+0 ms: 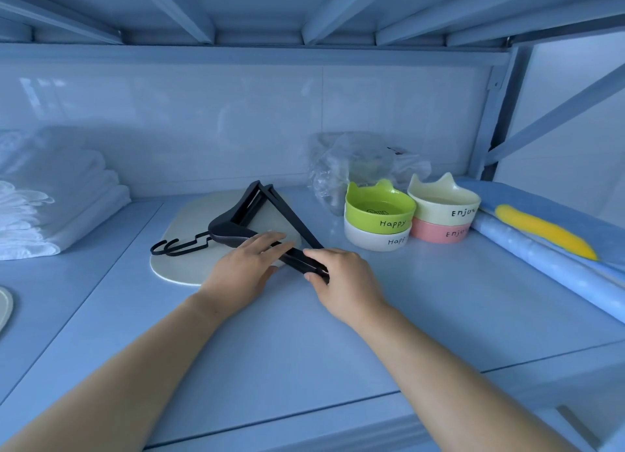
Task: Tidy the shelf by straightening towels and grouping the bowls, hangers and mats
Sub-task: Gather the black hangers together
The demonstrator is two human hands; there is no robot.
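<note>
Black hangers (243, 214) lie stacked on a pale oval mat (182, 265) in the middle of the shelf, hooks pointing left. My left hand (243, 265) rests on their near arm, and my right hand (341, 275) pinches the near right tip. Right of them stand two stacks of cat-eared bowls: a green bowl (378, 211) on a white bowl (375, 240), and a cream bowl (443, 201) on a pink bowl (439, 231). Folded white towels (57, 194) are piled at the left.
A crumpled clear plastic bag (351, 164) lies behind the bowls. Rolled blue mats (541, 258) with a yellow patch run along the right edge. Another pale mat's edge (5, 309) shows at the far left. The upper shelf hangs low overhead.
</note>
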